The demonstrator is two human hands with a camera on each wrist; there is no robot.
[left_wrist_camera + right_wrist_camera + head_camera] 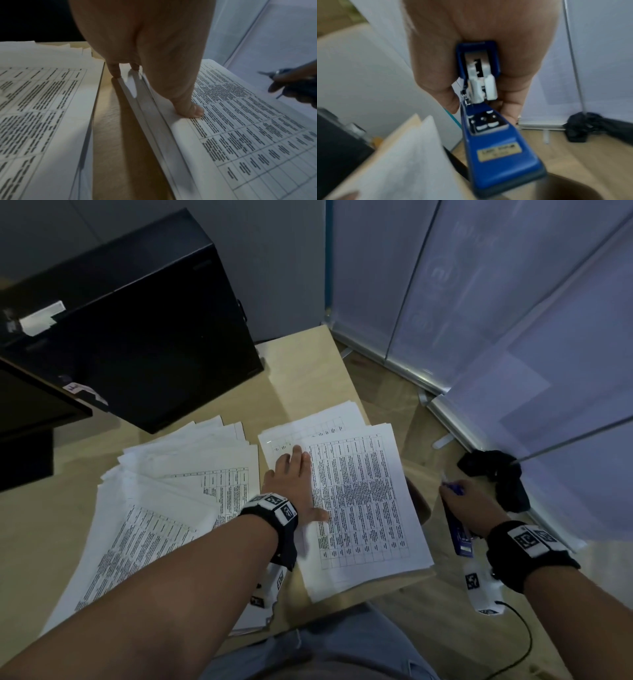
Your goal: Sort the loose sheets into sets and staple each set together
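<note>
A neat set of printed table sheets (363, 501) lies at the desk's right edge, on top of another offset sheet (308, 422). My left hand (294, 484) lies flat on the set's left margin, fingers straight and thumb (193, 111) pressing the top page (248, 128). A loose, fanned pile of sheets (164, 491) covers the desk to the left. My right hand (469, 505) grips a blue stapler (459, 529) off the desk's right side, above the floor. In the right wrist view the stapler (496, 155) points toward the sheets' corner (412, 155).
A black computer case (137, 320) stands at the back left of the wooden desk (308, 371). A dark monitor edge (34, 405) juts in at far left. Frosted partition panels (513, 302) close the right side. A black cloth (496, 474) lies on the floor.
</note>
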